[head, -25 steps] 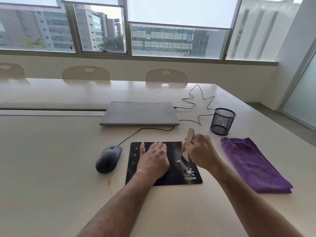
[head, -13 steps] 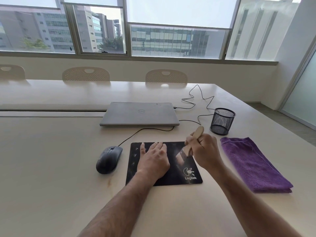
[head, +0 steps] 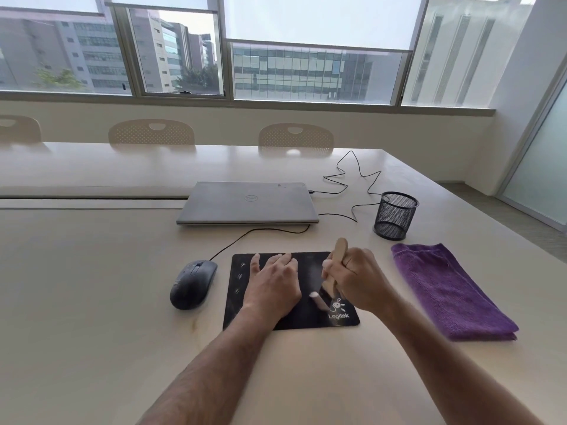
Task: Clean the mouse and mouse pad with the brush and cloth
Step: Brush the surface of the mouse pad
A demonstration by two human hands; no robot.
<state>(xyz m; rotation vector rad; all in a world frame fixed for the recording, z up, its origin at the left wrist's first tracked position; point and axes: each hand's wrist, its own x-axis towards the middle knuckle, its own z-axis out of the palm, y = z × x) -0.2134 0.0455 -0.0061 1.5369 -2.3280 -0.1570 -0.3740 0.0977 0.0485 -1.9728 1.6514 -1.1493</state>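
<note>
A black mouse pad (head: pixel 310 265) with a white logo lies on the pale table in front of me. My left hand (head: pixel 274 285) presses flat on its middle, fingers spread. My right hand (head: pixel 357 280) grips a wooden-handled brush (head: pixel 336 259), handle pointing up and away, its blurred bristles touching the pad's right part near the logo. A dark wired mouse (head: pixel 193 283) rests on the table just left of the pad. A folded purple cloth (head: pixel 445 289) lies to the right of the pad.
A shut grey laptop (head: pixel 248 204) sits behind the pad, with a black cable (head: pixel 352 176) looping beside it. A black mesh pen cup (head: pixel 395 214) stands behind the cloth. Chairs (head: pixel 296 139) line the table's far side under the windows.
My right hand swept the brush up and right across the pad, then back down toward the logo. My left hand stayed flat on the pad.
</note>
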